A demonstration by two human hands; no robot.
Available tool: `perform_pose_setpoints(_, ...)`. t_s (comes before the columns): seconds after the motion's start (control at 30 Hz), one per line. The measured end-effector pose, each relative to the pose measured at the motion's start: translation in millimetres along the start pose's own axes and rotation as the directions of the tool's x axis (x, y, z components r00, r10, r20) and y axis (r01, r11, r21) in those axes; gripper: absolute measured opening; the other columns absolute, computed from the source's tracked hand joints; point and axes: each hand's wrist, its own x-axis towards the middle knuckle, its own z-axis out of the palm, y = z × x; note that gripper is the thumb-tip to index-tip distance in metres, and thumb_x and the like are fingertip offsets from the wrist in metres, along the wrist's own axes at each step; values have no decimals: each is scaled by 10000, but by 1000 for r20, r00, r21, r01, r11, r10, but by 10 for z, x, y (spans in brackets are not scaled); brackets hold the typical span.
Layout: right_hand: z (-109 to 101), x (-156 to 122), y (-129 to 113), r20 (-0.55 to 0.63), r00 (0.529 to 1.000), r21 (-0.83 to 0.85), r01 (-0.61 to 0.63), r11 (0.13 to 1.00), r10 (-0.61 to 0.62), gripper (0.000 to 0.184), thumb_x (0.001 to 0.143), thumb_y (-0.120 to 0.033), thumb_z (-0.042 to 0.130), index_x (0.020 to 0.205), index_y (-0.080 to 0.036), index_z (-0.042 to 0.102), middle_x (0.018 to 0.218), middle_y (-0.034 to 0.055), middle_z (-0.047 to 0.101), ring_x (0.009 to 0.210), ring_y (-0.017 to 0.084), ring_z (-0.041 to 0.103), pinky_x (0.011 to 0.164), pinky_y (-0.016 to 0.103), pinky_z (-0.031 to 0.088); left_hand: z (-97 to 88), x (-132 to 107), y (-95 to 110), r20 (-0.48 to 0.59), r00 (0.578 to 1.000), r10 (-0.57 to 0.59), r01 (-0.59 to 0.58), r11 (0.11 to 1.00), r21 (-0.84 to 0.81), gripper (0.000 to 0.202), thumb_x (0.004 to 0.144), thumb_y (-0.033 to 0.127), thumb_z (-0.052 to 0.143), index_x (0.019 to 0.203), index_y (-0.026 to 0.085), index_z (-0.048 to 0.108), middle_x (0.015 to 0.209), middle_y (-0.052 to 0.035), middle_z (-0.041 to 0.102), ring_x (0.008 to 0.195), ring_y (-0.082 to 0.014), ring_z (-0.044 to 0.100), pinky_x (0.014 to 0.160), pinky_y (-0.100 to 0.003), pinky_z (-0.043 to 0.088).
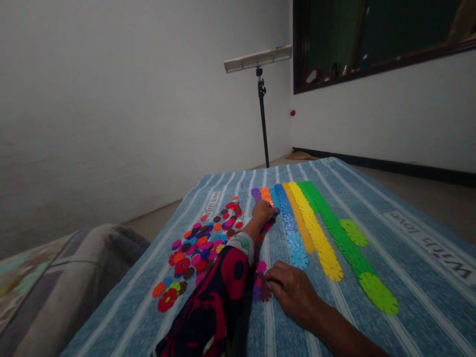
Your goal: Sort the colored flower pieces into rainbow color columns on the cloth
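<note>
Small plastic flower-shaped discs in many colours lie on a striped blue cloth. My left hand [263, 212], in a patterned sleeve, reaches to the far end of the rows, its fingers closed on a purple disc [277, 210]. Closer to me, my right hand [293, 292] has its fingers bent and pinched at a brown disc [265, 292], beside a few pink and purple discs. Overlapping discs form a blue row [284, 208], a yellow row [316, 230] and a green row [334, 230]. Under my left wrist, several discs are partly hidden.
A loose heap of mixed discs [201, 243] spreads left of my left arm. Light green discs [353, 232] form a short group on the right. Behind the cloth-covered surface [122, 307] stands a black tripod [263, 119] with a flat panel. Grey fabric [85, 277] lies at the left.
</note>
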Motion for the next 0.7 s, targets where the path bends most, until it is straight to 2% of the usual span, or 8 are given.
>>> perform_pose_setpoints(0.13,0,4,3,13,1000,5,10,1000,-10,262,852,-66,516,747,-220,701,810,0,655,793,131,631,762,224,426,69,31,-30,3,999,-49,49,991,-125,104,719,222,708,684,141,654,623,-30,659,584,-135,608,567,-227,440)
perform_pose_setpoints(0.27,1,13,12,24,1000,-16,-2,1000,2,226,860,-95,530,778,-214,704,826,9,662,805,141,632,760,228,431,111,47,-78,-34,999,-26,16,962,-272,136,671,171,711,609,140,594,546,16,580,534,-99,540,516,-198,401)
perform_pose_setpoints(0.4,10,14,12,18,1000,-37,-9,999,10,217,851,-90,539,785,-212,706,832,10,668,818,145,633,754,229,424,124,24,-85,-47,999,-13,-4,940,-342,132,638,131,698,596,138,573,539,25,553,528,-83,521,500,-182,393)
perform_pose_setpoints(0.6,18,13,10,18,1000,-49,-6,999,6,236,857,-84,527,776,-217,704,819,5,662,816,144,630,749,228,418,145,-88,-80,-23,996,-83,55,819,-571,131,659,132,704,718,135,587,541,44,547,452,-79,541,477,-194,448)
perform_pose_setpoints(0.7,15,14,17,18,1000,-46,4,999,-4,236,858,-84,521,782,-216,702,821,7,662,821,145,630,752,229,419,118,-105,-137,-72,993,-91,33,816,-578,169,649,115,721,781,127,616,600,27,586,494,-90,576,498,-202,475)
